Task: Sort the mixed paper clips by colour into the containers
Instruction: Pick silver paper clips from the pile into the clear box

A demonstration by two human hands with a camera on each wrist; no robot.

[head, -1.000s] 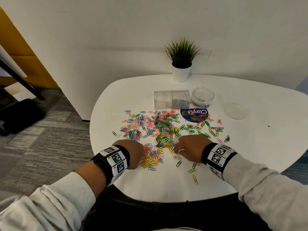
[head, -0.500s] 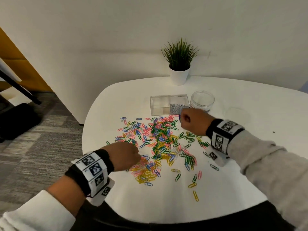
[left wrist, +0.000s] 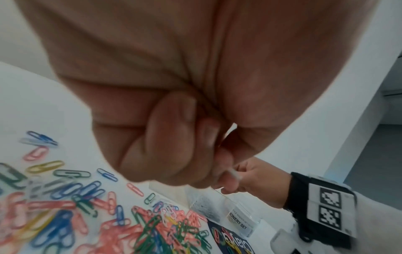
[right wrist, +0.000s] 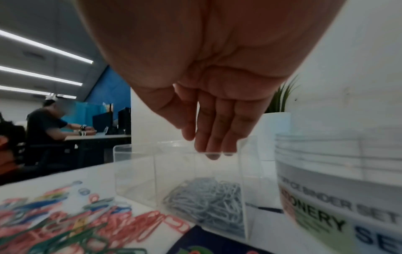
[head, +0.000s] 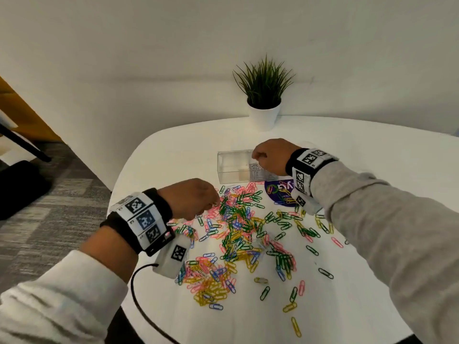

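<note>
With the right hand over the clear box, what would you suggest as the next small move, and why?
Probably bring the left hand over to the clear box and drop its clip in the silver pile. The right hand hangs over that compartment with straight fingers and nothing visible in them, so its drop looks done, while the left hand pinches what looks like a pale clip above the heap.

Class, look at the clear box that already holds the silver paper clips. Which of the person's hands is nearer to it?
The right. The right hand hangs directly over the clear box, fingers pointing down into it. The left hand is off to the side, above the pile of coloured clips.
</note>
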